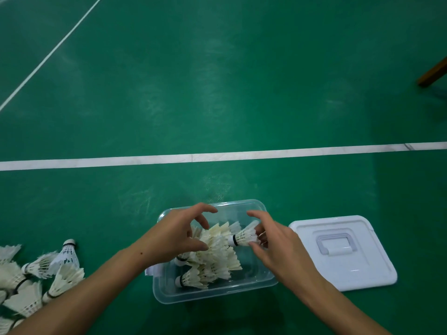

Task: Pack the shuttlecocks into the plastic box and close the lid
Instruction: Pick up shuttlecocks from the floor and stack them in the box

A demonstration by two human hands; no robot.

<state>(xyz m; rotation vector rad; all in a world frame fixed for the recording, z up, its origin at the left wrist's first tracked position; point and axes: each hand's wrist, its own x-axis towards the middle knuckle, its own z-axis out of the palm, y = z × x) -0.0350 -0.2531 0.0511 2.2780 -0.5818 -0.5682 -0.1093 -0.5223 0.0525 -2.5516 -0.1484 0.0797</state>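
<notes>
Shuttlecock (243,236) pinched in right hand (273,240) fingertips, long axis level, cork pointing toward left hand (174,234), which hovers with fingers spread, holding nothing. Plastic box (212,294) directly beneath both. Lid (343,252) right of right hand; loose pile (36,274) left of left forearm.
</notes>
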